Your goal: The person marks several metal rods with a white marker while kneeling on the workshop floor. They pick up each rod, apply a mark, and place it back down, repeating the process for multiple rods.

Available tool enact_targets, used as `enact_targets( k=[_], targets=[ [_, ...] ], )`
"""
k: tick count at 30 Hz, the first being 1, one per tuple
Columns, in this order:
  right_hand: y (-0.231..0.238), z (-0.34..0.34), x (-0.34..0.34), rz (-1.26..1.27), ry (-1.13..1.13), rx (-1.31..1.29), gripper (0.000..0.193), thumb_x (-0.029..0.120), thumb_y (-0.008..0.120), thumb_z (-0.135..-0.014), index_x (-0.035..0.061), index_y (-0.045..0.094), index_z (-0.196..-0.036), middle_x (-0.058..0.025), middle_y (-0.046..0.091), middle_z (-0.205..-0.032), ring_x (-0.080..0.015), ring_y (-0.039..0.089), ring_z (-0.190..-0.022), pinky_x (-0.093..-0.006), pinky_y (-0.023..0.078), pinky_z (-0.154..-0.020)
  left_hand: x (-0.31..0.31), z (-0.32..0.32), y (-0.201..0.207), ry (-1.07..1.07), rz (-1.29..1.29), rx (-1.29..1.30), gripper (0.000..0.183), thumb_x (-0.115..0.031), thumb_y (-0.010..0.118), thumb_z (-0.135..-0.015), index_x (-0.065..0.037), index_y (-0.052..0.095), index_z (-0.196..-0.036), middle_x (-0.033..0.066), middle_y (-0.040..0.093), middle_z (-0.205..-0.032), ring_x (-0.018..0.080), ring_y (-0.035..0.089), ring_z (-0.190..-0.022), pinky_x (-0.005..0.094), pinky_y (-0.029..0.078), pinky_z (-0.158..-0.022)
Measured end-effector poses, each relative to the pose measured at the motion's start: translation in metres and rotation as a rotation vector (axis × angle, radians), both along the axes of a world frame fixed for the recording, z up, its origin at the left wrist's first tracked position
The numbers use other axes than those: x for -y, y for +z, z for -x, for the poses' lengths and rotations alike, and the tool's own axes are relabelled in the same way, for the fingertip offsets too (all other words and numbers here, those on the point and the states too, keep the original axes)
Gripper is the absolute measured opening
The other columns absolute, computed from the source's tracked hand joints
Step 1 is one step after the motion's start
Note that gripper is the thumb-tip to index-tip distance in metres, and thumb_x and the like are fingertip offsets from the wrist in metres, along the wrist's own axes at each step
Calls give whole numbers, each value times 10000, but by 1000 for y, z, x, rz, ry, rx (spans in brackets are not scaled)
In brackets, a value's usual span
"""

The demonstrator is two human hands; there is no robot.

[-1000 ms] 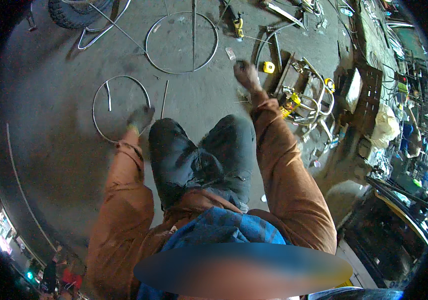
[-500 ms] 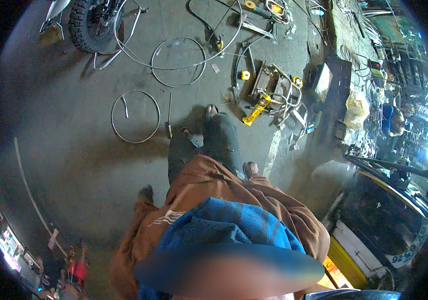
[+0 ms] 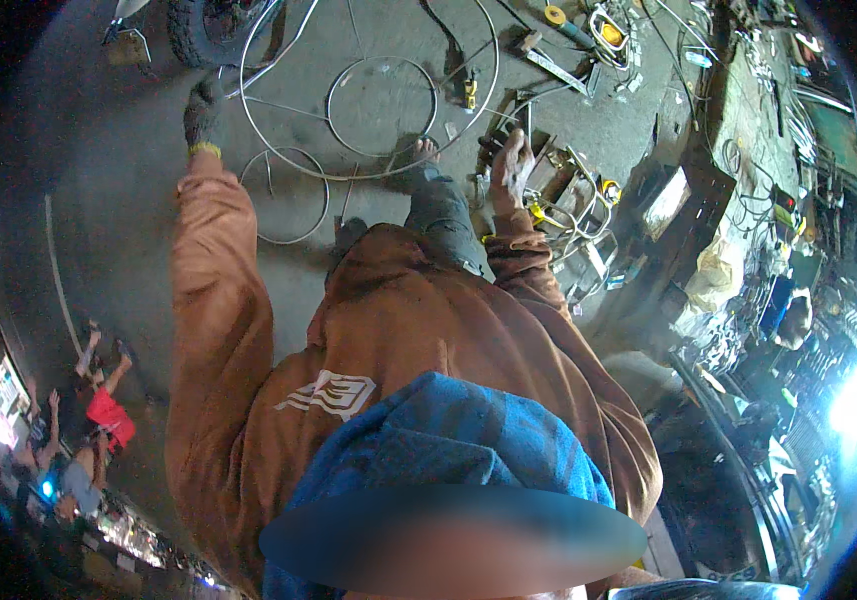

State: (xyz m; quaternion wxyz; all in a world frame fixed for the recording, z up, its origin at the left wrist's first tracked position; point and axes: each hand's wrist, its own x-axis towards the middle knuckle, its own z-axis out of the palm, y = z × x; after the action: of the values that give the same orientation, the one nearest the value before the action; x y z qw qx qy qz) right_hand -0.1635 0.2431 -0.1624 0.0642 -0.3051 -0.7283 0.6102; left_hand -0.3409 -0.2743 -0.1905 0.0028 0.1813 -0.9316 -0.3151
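Observation:
My left hand [image 3: 206, 112], in a dark glove with a yellow cuff, reaches far forward beside the bent metal tube [image 3: 279, 58] near a knobbly tyre [image 3: 194, 35]. Its fingers are lost in the dark glove, so I cannot see whether they grip the tube. My right hand [image 3: 513, 168] is bare, stretched forward with its fingers extended and nothing visible in it. Just beside it lies a jumble of bent metal tubing [image 3: 579, 205]. Between my arms lie a large wire hoop [image 3: 494, 75], a medium hoop [image 3: 330, 110] and a smaller hoop [image 3: 328, 200].
A yellow-and-black tool [image 3: 470, 92], an angled metal bracket [image 3: 554, 68] and a yellow-ended cylinder [image 3: 569, 25] lie ahead on the floor. Metal clutter and a pale bag [image 3: 717, 275] line the right side. Other people, one in red [image 3: 111, 415], are at the far left.
Both of my arms have come up and reached forward into view. My body has leaned and moved ahead, so the floor items sit nearer. The smaller hoop is now partly overlapped by the large one.

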Motion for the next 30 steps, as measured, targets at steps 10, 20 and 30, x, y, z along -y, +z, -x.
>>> enact_targets(
  k=[10,20,30],
  targets=[
    [-31,30,20,-7,65,20,438,377,460,-1053,-15,630,-956,-55,573,-723,-143,515,-651,-313,447,-578,-63,104,7,-346,485,106,671,-598,394,-966,-60,565,-1327,281,641,-1200,494,605,-1092,551,480,-927],
    [-32,49,58,86,-174,90,424,367,433,-1073,5,628,-970,8,515,-676,-96,451,-593,-273,387,-540,-76,136,-9,-523,525,103,567,-509,408,-994,-56,594,-1281,258,656,-1156,469,619,-1044,534,493,-909],
    [-42,68,61,90,-324,103,430,377,418,-1071,10,623,-980,5,541,-743,-98,443,-697,-263,380,-609,-64,132,-29,-580,550,61,468,-419,422,-1022,-52,622,-1234,234,671,-1111,444,634,-995,516,506,-891]
  ],
)
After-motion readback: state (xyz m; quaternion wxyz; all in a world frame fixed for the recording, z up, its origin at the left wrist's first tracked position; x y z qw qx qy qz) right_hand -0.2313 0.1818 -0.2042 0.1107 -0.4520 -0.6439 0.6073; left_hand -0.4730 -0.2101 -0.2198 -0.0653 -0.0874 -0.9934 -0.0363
